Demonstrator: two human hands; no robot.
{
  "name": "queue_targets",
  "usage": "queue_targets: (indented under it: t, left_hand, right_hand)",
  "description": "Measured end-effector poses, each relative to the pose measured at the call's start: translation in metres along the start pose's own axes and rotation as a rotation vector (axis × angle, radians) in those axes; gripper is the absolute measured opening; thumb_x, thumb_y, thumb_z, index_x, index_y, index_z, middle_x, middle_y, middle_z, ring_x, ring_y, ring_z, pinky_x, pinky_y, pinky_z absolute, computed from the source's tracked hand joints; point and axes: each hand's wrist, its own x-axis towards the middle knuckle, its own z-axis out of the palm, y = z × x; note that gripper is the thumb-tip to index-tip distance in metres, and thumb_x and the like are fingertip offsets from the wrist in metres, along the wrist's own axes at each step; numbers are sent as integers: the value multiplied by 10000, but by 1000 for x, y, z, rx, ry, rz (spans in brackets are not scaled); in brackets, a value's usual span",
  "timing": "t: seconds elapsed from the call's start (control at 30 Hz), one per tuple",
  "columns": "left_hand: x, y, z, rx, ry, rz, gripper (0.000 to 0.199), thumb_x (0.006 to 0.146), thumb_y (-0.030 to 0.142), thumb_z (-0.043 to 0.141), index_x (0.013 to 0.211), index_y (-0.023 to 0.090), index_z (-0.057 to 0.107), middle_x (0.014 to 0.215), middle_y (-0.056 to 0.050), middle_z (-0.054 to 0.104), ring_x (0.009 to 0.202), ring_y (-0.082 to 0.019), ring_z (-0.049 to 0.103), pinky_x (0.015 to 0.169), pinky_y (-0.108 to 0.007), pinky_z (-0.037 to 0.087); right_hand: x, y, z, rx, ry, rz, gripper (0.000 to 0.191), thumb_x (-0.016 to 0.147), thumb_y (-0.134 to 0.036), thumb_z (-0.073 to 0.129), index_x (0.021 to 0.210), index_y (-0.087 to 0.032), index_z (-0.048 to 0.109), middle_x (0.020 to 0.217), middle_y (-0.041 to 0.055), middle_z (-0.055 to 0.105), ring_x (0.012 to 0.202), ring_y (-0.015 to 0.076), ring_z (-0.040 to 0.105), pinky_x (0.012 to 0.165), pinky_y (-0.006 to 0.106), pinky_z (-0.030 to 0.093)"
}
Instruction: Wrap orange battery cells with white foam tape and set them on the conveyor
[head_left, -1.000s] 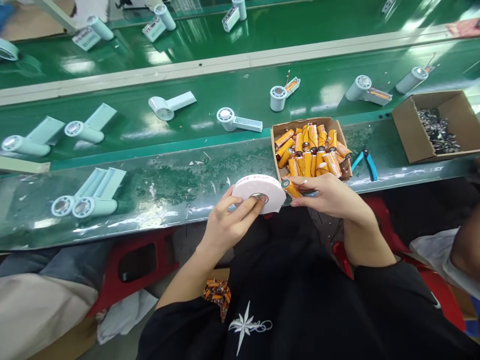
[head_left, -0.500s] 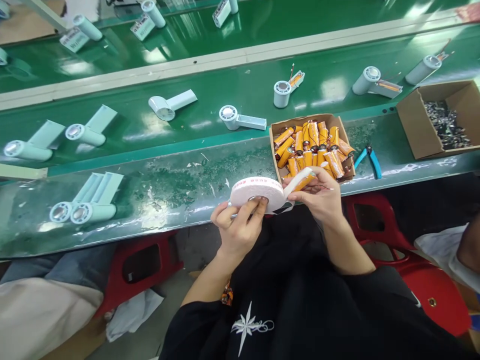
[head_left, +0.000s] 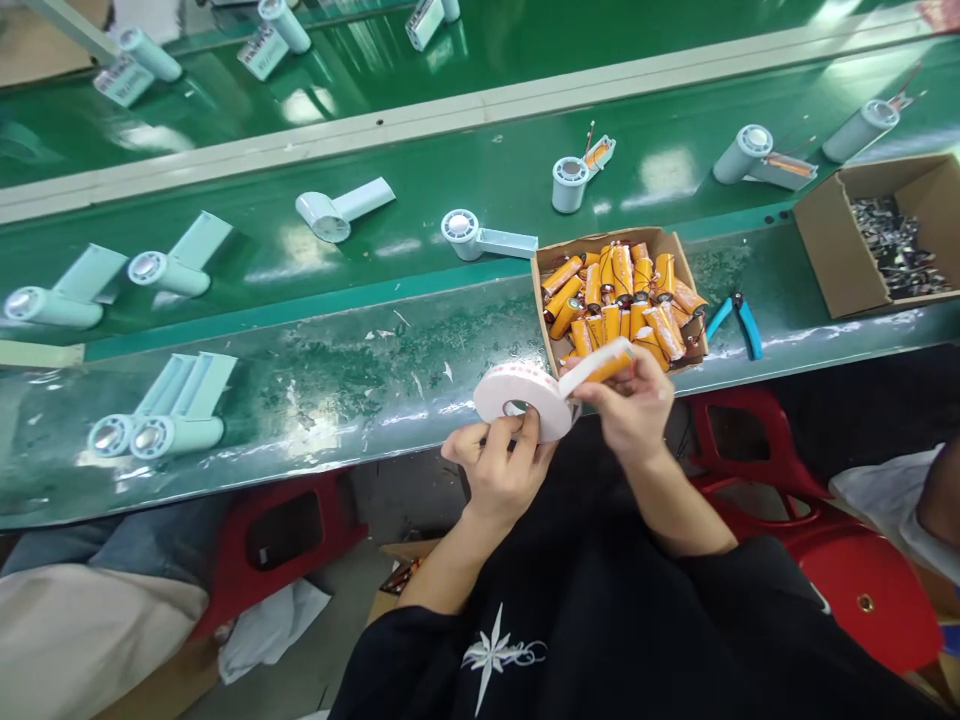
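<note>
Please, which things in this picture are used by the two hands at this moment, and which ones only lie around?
In use:
- white roll of foam tape, held by the left hand
- orange cylindrical battery, in the right hand's grip, with a tape strip on it

Lying about:
- cardboard box of orange batteries
- blue-handled cutters
- pale plastic fan housings
- cardboard box of dark metal parts

We note the tape roll at the worktop's near edge, the box of batteries just behind it, cutters right of that box, a parts box farther right, fan housings far left.
</note>
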Motion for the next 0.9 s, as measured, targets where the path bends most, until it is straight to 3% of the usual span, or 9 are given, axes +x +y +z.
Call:
queue_targets:
  t: [0.07,0.17,0.23,0.3,0.43,0.57,0.67,0.8,0.9]
  left_hand:
    - [-10,-22,-9,2,-120,55,274,931,252,812,1202,280,788,863,-66,732,943,-266,520,958,-470,375]
    - [-17,-79,-27,21,-330,28,315,943,288,794,1256,263,770,1013,-95,780,1031,-312,560,976,-491,391]
    - [-8,-113,-34,-32,-378,-32,379,957,413,781,1298,251,754,1062,-109,780,1049,-331,584,956,-486,429]
    - [18,-126,-28,-139,-322,-53,356,984,478,744,1260,254,762,979,-82,763,986,-300,614,925,-450,469]
    - [129,-82,37,-278,-290,82,269,1066,440,625,1172,250,782,915,-47,741,888,-234,644,880,-379,510]
    - [267,-19,130,-131,-454,30,434,1054,439,629,1401,187,699,1265,-151,748,1130,-316,652,944,-436,530]
    - [320,-23,165,-37,-547,-36,415,1070,445,601,1343,159,728,1327,-188,725,1224,-359,636,988,-484,533]
    - [303,-92,158,-124,-687,255,328,1057,456,641,1251,227,773,1338,-91,740,1271,-286,626,1120,-449,501]
    - [270,-149,148,-132,-793,412,280,1025,418,712,1213,226,790,1413,-60,720,1411,-284,522,1250,-449,402]
  right_hand:
    - [36,-20,-36,-7,11,-168,475,751,-529,982,1052,-301,694,935,7,801,869,254,815,802,390,693]
    - [82,-54,-97,24,227,-530,372,819,-529,935,1095,-358,754,983,-13,773,915,199,798,811,310,651]
    - [92,-64,-125,-79,255,-563,485,802,-579,932,1204,-380,750,945,12,759,827,212,789,739,319,642]
    - [86,-60,-136,-159,243,-502,617,742,-612,964,1266,-401,716,958,21,757,730,230,782,664,346,650]
    - [71,-40,-118,-66,237,-433,650,621,-524,1056,1168,-412,723,989,-49,754,666,231,796,610,373,697]
    - [68,-44,-105,-54,194,-450,605,639,-466,1060,1155,-414,748,963,-55,787,699,286,823,638,464,736]
    - [65,-56,-131,-189,220,-494,591,641,-442,1059,1156,-428,770,914,-23,813,742,359,831,672,563,750]
    - [67,-60,-191,-375,248,-442,617,559,-461,1080,1113,-472,806,825,-8,813,700,430,810,640,638,735]
    - [82,-57,-207,-381,244,-458,660,514,-427,1088,1110,-481,812,803,-50,804,672,439,800,600,665,726]
